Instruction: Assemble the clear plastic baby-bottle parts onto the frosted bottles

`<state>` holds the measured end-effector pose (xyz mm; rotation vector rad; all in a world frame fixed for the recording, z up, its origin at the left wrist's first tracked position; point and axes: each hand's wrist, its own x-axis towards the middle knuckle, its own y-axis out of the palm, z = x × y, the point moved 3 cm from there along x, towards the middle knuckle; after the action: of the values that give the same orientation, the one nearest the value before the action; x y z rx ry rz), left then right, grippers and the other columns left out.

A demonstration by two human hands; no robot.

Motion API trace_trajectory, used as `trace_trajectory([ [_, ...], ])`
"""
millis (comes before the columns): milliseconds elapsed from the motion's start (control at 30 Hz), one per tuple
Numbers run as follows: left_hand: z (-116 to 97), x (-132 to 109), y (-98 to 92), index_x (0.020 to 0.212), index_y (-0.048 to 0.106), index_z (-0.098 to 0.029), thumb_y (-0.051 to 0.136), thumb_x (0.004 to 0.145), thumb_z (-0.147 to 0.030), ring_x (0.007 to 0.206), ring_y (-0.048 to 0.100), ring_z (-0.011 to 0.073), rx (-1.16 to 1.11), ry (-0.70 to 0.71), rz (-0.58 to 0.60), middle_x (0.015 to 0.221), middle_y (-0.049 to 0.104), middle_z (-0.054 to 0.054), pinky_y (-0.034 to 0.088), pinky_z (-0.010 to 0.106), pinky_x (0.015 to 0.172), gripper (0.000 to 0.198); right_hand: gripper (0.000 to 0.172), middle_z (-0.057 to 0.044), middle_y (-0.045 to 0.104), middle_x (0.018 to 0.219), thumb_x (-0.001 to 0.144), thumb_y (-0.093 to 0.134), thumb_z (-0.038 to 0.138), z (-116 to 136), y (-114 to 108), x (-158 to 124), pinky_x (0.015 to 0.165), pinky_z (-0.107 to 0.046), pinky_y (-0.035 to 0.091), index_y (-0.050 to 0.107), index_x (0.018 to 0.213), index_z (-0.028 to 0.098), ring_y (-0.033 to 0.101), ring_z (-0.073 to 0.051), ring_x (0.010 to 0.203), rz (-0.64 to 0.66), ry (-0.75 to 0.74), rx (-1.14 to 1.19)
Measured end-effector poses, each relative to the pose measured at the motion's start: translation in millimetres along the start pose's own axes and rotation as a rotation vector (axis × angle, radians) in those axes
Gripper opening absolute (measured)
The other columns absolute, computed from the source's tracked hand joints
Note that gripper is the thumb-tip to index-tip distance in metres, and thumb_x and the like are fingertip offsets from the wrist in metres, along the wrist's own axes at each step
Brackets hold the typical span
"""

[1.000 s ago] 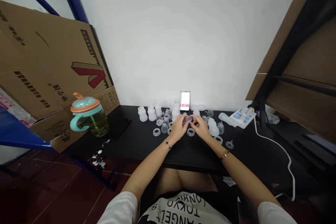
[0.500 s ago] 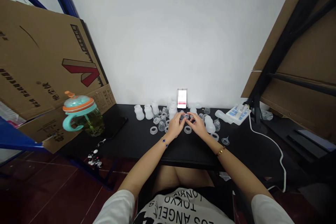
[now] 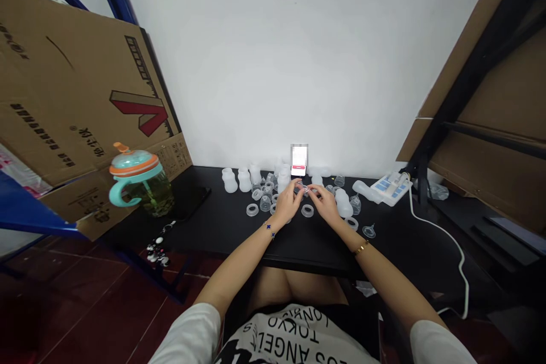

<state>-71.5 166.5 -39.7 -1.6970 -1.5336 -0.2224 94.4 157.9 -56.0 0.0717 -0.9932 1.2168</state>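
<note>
Both my hands meet over the middle of a black table (image 3: 230, 230). My left hand (image 3: 290, 203) and my right hand (image 3: 326, 203) pinch a small clear plastic part (image 3: 303, 188) between their fingertips. A translucent ring (image 3: 307, 211) lies on the table just below them. Several white bottle bodies (image 3: 244, 180), clear caps and more rings (image 3: 252, 210) are scattered around the hands. A white bottle (image 3: 342, 202) stands right beside my right hand.
A teal and orange handled cup (image 3: 139, 183) sits at the table's left, before a tilted cardboard box (image 3: 81, 108). A phone (image 3: 299, 161) leans on the wall. A white power strip (image 3: 389, 187) with its cable lies at the right, near a dark shelf frame (image 3: 464, 74).
My hands stay together on the small clear part, with the fingers shifting slightly. The view has swayed a little; nothing on the table has moved.
</note>
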Motion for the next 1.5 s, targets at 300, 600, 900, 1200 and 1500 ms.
trace_trajectory([
  [300,-1,0,-0.6,0.137,0.048,-0.022,0.048,0.101,-0.035,0.063,0.062,0.0125,0.005,-0.005,0.003,0.107,0.071,0.004,0.051,0.028,0.074,0.038,0.040,-0.008,0.075,0.094,0.094,0.051,0.056,-1,-7,1,0.073,-0.037,0.055,0.072,0.097,0.022,0.069,-0.025,0.078,-0.110,0.100,0.039],
  [600,-1,1,0.3,0.108,0.063,-0.022,0.050,0.100,-0.032,0.065,0.061,0.0133,0.074,0.017,-0.005,0.098,0.072,0.001,0.048,0.026,0.071,0.019,0.036,-0.007,0.074,0.085,0.093,0.055,0.054,3,-9,-1,0.064,-0.033,0.054,0.070,0.092,0.022,0.068,-0.023,0.073,-0.082,0.127,0.077],
  [900,4,1,1.5,0.103,0.064,-0.022,0.049,0.100,-0.031,0.070,0.064,0.0148,0.107,0.002,0.007,0.092,0.073,0.001,0.047,0.026,0.069,0.017,0.036,-0.004,0.070,0.078,0.091,0.055,0.057,13,-9,-2,0.057,-0.030,0.051,0.066,0.087,0.022,0.065,-0.020,0.066,-0.062,0.125,0.110],
  [1200,-2,0,1.4,0.134,0.052,-0.026,0.057,0.095,-0.036,0.058,0.060,0.0112,0.063,0.002,0.063,0.098,0.073,-0.001,0.048,0.025,0.066,0.040,0.038,-0.005,0.070,0.078,0.091,0.054,0.061,12,-9,-3,0.055,-0.031,0.053,0.064,0.088,0.024,0.066,-0.022,0.068,-0.022,0.153,0.164],
  [1500,2,1,3.0,0.127,0.057,-0.025,0.057,0.096,-0.035,0.059,0.061,0.0103,0.064,0.026,0.050,0.095,0.072,-0.002,0.049,0.024,0.066,0.033,0.037,-0.005,0.070,0.079,0.092,0.053,0.061,11,-7,-3,0.056,-0.032,0.054,0.062,0.091,0.025,0.068,-0.023,0.070,-0.003,0.173,0.194],
])
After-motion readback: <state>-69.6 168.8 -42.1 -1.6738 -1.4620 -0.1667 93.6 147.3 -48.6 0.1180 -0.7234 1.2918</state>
